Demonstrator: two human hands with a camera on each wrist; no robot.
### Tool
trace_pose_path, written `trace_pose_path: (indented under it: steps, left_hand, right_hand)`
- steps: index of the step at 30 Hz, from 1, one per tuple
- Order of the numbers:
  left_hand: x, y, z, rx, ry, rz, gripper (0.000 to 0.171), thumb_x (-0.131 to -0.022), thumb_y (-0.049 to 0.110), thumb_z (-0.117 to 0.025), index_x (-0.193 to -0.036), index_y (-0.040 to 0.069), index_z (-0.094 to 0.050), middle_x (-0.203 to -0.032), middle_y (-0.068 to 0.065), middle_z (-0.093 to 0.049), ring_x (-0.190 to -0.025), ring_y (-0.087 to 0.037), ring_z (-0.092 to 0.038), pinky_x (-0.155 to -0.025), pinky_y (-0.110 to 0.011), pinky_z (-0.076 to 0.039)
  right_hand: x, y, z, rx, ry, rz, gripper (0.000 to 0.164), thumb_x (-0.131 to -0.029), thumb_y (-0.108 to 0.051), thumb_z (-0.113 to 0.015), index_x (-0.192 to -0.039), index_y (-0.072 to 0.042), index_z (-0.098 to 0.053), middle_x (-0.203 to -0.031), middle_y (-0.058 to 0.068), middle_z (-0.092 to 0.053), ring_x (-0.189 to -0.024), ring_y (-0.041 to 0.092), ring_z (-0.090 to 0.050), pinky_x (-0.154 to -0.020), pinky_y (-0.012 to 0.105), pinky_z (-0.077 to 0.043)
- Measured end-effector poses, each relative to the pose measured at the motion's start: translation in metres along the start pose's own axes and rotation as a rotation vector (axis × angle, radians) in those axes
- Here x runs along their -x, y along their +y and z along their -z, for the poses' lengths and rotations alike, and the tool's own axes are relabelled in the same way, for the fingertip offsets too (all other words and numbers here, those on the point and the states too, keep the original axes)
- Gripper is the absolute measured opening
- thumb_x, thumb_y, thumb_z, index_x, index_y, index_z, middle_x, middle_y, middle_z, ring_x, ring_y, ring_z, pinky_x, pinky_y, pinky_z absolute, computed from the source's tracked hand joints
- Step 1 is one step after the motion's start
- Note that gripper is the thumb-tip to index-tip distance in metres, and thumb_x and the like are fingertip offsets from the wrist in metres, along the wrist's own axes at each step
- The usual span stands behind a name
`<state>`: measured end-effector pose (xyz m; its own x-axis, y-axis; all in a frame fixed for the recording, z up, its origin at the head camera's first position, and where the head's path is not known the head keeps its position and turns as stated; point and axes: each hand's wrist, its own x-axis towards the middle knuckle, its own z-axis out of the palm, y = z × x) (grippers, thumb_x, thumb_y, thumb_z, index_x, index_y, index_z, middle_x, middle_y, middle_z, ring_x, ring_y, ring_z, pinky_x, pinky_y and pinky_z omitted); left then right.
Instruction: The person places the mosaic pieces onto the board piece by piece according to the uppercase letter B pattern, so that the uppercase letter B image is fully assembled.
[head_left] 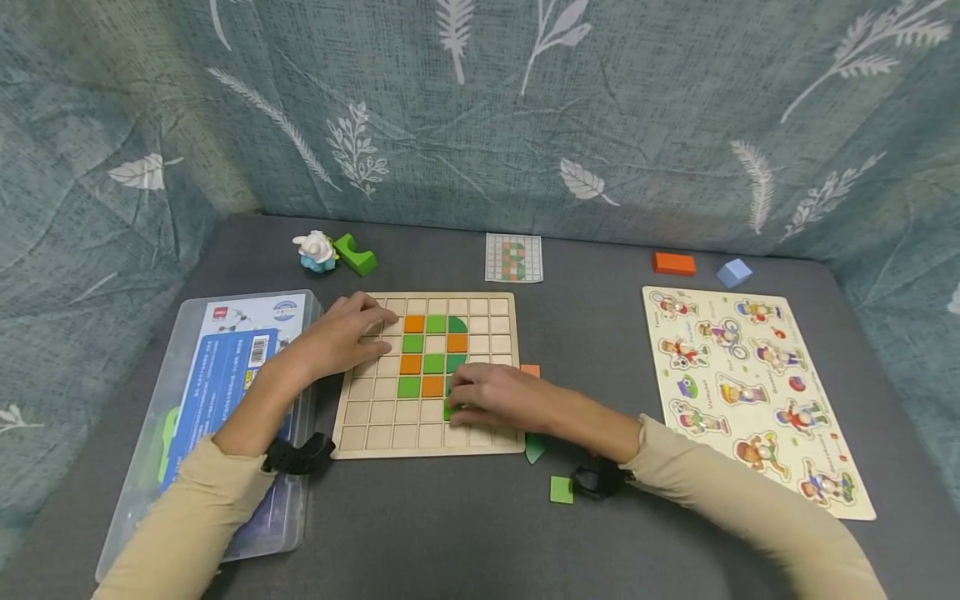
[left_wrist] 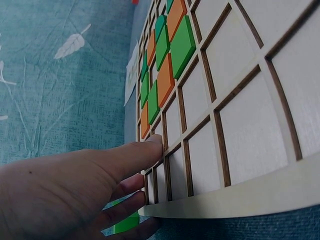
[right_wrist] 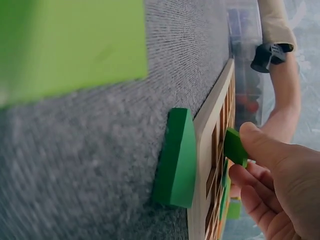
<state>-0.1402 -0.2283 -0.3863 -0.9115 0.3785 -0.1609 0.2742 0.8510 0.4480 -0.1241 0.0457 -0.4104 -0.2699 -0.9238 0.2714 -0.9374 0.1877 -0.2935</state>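
A square wooden grid board (head_left: 367,437) lies on the table with orange, light green and dark green tiles set in its middle cells. My left hand (head_left: 341,337) rests on the board's left side, thumb (left_wrist: 150,150) on the grid and fingers spread near the edge. Over the lower middle of the board, my right hand (head_left: 504,396) pinches a green tile (right_wrist: 234,147) between thumb and fingers. In the right wrist view the tile is tilted at the grid. The right hand hides some cells beneath it in the head view.
A pattern card (head_left: 513,258) lies behind the board. Loose pieces lie at its right, including a light green square (head_left: 561,490) and a dark green piece (right_wrist: 176,160). A plastic box (head_left: 296,517) stands left, a picture puzzle (head_left: 731,433) right. Blocks (head_left: 673,264) and a figurine (head_left: 315,250) stand behind.
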Motion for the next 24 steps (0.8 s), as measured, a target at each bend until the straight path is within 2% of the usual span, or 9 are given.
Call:
trace_pose_path:
  steps: [4,10,14,18,24]
  left_hand:
    - [0.0,0.0,0.0,0.003,-0.006,0.003,0.04,-0.094,0.016,-0.063,-0.132,0.006,-0.058,-0.124,-0.018,-0.048,-0.104,-0.032,-0.043,-0.085,-0.048,-0.04]
    - [0.0,0.001,0.001,0.013,-0.015,0.002,0.04,-0.094,0.016,-0.063,-0.133,0.006,-0.057,-0.125,-0.019,-0.047,-0.104,-0.033,-0.042,-0.084,-0.047,-0.04]
    - [0.001,0.001,0.0,0.023,-0.028,0.006,0.041,-0.095,0.016,-0.062,-0.134,0.006,-0.057,-0.126,-0.019,-0.046,-0.105,-0.033,-0.041,-0.084,-0.047,-0.04]
    - [0.0,0.0,0.0,0.024,-0.035,0.008,0.041,-0.095,0.017,-0.062,-0.134,0.007,-0.056,-0.127,-0.018,-0.045,-0.108,-0.033,-0.041,-0.086,-0.049,-0.04]
    - [0.0,-0.001,0.002,0.028,-0.041,0.023,0.042,-0.095,0.017,-0.061,-0.135,0.007,-0.055,-0.128,-0.018,-0.044,-0.109,-0.033,-0.04,-0.088,-0.05,-0.04]
  right_hand:
    - [0.0,0.002,0.001,0.006,-0.028,0.001,0.009,-0.09,-0.023,-0.07,-0.089,-0.014,-0.072,-0.089,-0.003,-0.06,-0.078,0.006,-0.055,-0.074,0.017,-0.048]
    - [0.005,0.002,0.002,0.098,-0.072,0.043,0.01,-0.092,-0.025,-0.068,-0.09,-0.016,-0.071,-0.091,-0.004,-0.059,-0.084,0.008,-0.053,-0.071,0.018,-0.047]
    - [0.015,0.002,0.005,0.123,-0.053,0.037,0.019,-0.09,-0.033,-0.069,-0.101,-0.017,-0.072,-0.097,-0.004,-0.059,-0.086,0.008,-0.054,-0.072,0.019,-0.047]
    - [0.037,-0.001,0.014,0.103,-0.005,-0.014,0.031,-0.088,-0.037,-0.071,-0.112,-0.017,-0.071,-0.103,-0.004,-0.061,-0.087,0.005,-0.057,-0.072,0.019,-0.049]
    - [0.086,-0.01,0.021,-0.014,0.019,-0.036,0.033,-0.09,-0.036,-0.068,-0.115,-0.015,-0.069,-0.106,-0.004,-0.062,-0.092,0.005,-0.057,-0.073,0.019,-0.05]
